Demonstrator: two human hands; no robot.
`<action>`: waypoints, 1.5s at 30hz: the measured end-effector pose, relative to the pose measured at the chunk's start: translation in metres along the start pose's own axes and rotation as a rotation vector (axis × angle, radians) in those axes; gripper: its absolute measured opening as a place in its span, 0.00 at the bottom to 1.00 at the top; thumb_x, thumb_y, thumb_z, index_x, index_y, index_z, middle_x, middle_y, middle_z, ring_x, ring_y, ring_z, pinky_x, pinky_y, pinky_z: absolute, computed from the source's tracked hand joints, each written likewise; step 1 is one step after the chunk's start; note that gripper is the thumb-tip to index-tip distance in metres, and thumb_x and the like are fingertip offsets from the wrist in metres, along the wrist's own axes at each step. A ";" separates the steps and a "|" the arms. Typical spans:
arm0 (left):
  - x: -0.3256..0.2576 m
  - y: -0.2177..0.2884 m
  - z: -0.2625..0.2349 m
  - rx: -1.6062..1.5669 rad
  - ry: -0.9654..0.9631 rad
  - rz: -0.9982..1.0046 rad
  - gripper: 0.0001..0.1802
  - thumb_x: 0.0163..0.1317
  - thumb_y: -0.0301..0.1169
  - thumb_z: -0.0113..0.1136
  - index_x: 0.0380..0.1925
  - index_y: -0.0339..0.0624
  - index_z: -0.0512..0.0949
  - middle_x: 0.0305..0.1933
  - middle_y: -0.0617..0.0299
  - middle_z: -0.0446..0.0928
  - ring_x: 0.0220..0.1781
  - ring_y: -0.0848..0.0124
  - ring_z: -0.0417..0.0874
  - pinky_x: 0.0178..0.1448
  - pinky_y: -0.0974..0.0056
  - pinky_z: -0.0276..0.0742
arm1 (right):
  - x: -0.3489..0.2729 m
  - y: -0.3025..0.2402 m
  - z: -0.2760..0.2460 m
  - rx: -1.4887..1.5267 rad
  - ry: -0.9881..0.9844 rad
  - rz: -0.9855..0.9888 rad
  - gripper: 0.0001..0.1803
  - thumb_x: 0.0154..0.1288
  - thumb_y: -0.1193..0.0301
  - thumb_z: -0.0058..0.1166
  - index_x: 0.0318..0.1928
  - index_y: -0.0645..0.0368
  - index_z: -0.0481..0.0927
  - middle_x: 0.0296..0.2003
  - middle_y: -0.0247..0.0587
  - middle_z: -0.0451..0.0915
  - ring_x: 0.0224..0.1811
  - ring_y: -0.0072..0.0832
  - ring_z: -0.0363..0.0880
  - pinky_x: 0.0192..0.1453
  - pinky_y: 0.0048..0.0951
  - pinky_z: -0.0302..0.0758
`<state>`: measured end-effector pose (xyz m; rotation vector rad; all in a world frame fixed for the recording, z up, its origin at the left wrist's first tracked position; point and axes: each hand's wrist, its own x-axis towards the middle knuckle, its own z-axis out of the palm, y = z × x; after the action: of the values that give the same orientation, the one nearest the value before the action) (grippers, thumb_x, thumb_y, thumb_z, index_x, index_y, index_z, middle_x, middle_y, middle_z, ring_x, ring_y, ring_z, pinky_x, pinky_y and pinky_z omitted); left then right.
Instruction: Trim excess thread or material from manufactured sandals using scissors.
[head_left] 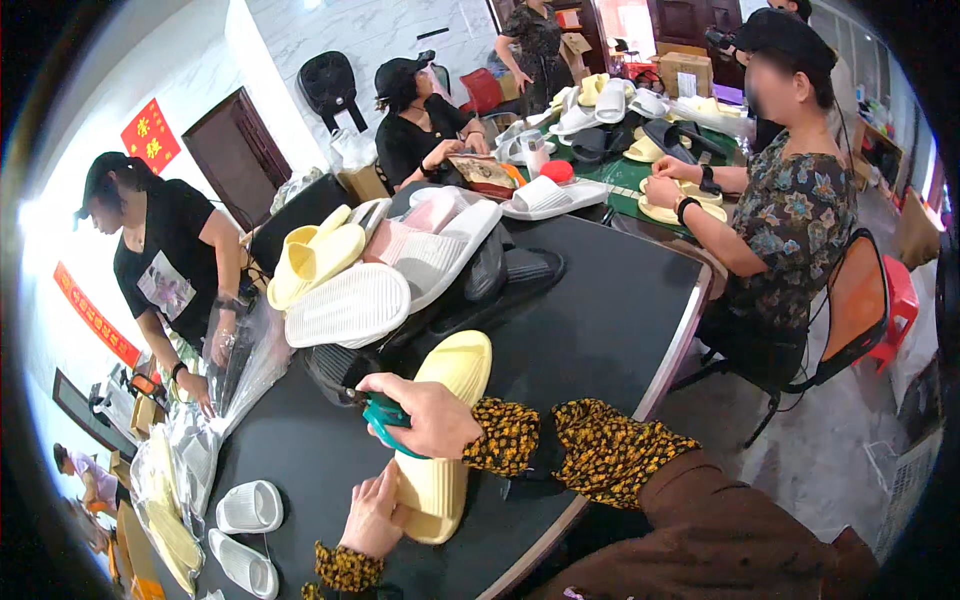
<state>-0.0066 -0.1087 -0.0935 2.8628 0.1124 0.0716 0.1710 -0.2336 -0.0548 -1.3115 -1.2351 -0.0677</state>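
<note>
A pale yellow slide slipper [437,500] lies on the dark table in front of me, with its ribbed footbed toward the far end. My left hand [372,518] grips the left edge of its strap, fingers and thumb bent against it. Over the slipper's middle, my right hand [435,418] is closed around a teal hand tool [386,416]. The palm and fingers cover part of the tool, so its exact kind cannot be made out. Just beyond the tool, a black slipper [338,372] sits at the edge of a heap.
White, pink, yellow and black slippers [350,303] are heaped beyond my hands. Two grey slippers [250,507] lie at left, beside clear plastic bags [170,500]. A co-worker [170,250] handles plastic at left; another person [780,200] sits at right by a green table.
</note>
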 end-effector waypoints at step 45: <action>-0.021 0.068 -0.101 -0.821 1.069 0.744 0.29 0.56 0.49 0.59 0.58 0.69 0.62 0.54 0.49 0.62 0.38 0.59 0.78 0.39 0.54 0.77 | -0.019 0.044 0.017 0.424 -0.298 0.667 0.21 0.60 0.76 0.49 0.54 0.59 0.64 0.30 0.34 0.76 0.22 0.14 0.69 0.23 0.14 0.67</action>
<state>-0.0285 -0.1480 0.0212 1.6416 -0.6153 1.3827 0.1811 -0.2165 -0.1019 -1.3150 -0.9239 0.8454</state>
